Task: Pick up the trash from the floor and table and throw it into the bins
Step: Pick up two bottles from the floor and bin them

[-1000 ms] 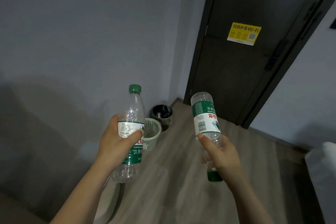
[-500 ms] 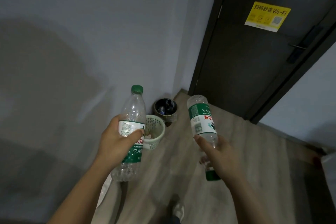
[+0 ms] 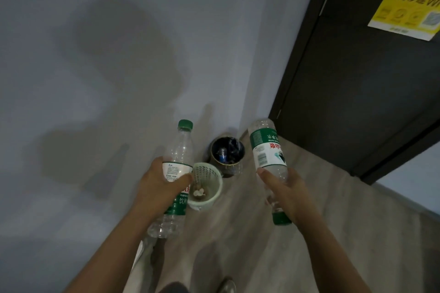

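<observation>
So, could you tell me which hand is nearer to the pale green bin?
Left. The left hand sits just left of the pale green bin; the right hand is well off to its right.

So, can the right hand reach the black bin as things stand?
Probably yes. The right hand, holding a bottle, has nothing between it and the black bin, whose top is open, though lowering seems needed.
</observation>
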A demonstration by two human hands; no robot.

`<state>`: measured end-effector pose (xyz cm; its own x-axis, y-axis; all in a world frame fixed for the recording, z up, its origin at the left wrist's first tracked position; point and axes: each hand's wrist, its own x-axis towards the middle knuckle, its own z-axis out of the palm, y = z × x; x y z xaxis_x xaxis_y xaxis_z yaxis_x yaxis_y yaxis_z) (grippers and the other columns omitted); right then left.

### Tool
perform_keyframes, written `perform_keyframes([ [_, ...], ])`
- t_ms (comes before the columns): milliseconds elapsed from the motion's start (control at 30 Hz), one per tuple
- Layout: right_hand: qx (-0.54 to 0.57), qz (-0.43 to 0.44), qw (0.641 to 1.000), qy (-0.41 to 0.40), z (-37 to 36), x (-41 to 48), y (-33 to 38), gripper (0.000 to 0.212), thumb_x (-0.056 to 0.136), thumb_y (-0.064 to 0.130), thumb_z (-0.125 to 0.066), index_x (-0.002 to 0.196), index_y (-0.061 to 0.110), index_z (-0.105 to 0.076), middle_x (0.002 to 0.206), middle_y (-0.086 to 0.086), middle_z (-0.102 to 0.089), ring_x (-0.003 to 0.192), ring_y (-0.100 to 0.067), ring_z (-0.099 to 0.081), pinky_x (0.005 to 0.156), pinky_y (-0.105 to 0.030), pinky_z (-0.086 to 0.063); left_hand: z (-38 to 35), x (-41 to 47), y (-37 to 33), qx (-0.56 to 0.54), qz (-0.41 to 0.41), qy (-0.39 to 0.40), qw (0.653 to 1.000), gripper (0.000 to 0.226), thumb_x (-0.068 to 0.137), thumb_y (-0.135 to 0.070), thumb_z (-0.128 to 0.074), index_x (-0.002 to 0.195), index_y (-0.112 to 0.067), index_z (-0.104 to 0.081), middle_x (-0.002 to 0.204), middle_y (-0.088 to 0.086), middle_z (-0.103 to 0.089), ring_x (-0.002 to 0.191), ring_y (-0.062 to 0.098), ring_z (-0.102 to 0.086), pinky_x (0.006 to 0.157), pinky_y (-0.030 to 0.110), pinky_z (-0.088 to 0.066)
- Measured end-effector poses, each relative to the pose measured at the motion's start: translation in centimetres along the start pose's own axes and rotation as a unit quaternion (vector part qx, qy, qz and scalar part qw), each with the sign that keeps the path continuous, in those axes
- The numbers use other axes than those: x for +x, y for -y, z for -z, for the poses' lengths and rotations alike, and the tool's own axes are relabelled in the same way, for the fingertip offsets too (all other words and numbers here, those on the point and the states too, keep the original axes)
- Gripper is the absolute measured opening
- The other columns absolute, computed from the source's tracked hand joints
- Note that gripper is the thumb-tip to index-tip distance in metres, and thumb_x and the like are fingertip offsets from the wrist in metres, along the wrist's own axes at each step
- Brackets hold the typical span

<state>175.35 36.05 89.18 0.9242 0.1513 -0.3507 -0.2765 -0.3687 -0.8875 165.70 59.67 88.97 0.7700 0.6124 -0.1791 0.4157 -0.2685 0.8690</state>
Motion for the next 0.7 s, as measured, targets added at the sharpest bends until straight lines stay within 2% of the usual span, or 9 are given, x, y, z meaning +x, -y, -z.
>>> perform_keyframes([
  [133, -0.01, -0.002, 1.0, 0.014, 0.1, 3.8, 0.5, 0.032, 0.082, 0.043, -0.071, 0.098, 0.024, -0.051, 0.093, -0.006, -0.065, 0.075, -0.023, -0.069, 0.049, -0.023, -0.05, -1.7, 3.0, -0.1, 0.018, 0.025, 0.003, 1.0, 0.041, 0.074, -0.028, -0.079, 0.104, -0.023, -0.052, 0.088, -0.006, -0.062, 0.077, 0.007, -0.06, 0.059, 0.02, -0.042],
  [267, -0.039, -0.018, 0.999, 0.019, -0.9, 7.6, 0.8, 0.035, 0.081, 0.043, -0.071, 0.1, 0.02, -0.053, 0.092, -0.005, -0.064, 0.076, -0.024, -0.069, 0.056, -0.029, -0.057, -2.5, 7.0, 0.4, 0.019, 0.043, -0.002, 0.999, 0.041, 0.075, -0.029, -0.079, 0.106, -0.023, -0.052, 0.089, -0.008, -0.061, 0.079, 0.006, -0.059, 0.06, 0.02, -0.041],
  [433, -0.066, -0.028, 0.997, 0.016, -2.6, 13.2, 2.4, 0.034, 0.08, 0.044, -0.071, 0.093, 0.019, -0.053, 0.087, -0.008, -0.066, 0.067, -0.024, -0.069, 0.051, -0.027, -0.056, -3.0, 13.4, 0.1, 0.014, 0.051, 0.018, 0.998, 0.046, 0.076, -0.032, -0.077, 0.111, -0.024, -0.049, 0.094, -0.005, -0.062, 0.081, 0.009, -0.061, 0.06, 0.022, -0.044],
  [567, -0.08, -0.048, 0.996, 0.013, -4.5, 18.2, 4.0, 0.045, 0.077, 0.049, -0.072, 0.099, 0.015, -0.055, 0.09, -0.011, -0.067, 0.068, -0.024, -0.069, 0.05, -0.026, -0.055, -3.3, 18.7, -1.2, -0.003, 0.053, 0.035, 0.998, 0.048, 0.076, -0.033, -0.077, 0.114, -0.023, -0.049, 0.095, -0.005, -0.061, 0.081, 0.009, -0.06, 0.061, 0.022, -0.045],
  [700, -0.068, -0.084, 0.994, 0.015, -6.1, 22.2, 5.3, 0.052, 0.077, 0.046, -0.074, 0.108, 0.015, -0.047, 0.096, -0.012, -0.064, 0.072, -0.025, -0.069, 0.054, -0.03, -0.056, -3.7, 23.1, -2.4, -0.003, 0.068, 0.074, 0.995, 0.057, 0.075, -0.038, -0.077, 0.12, -0.022, -0.046, 0.1, -0.003, -0.06, 0.082, 0.006, -0.058, 0.057, 0.018, -0.042],
])
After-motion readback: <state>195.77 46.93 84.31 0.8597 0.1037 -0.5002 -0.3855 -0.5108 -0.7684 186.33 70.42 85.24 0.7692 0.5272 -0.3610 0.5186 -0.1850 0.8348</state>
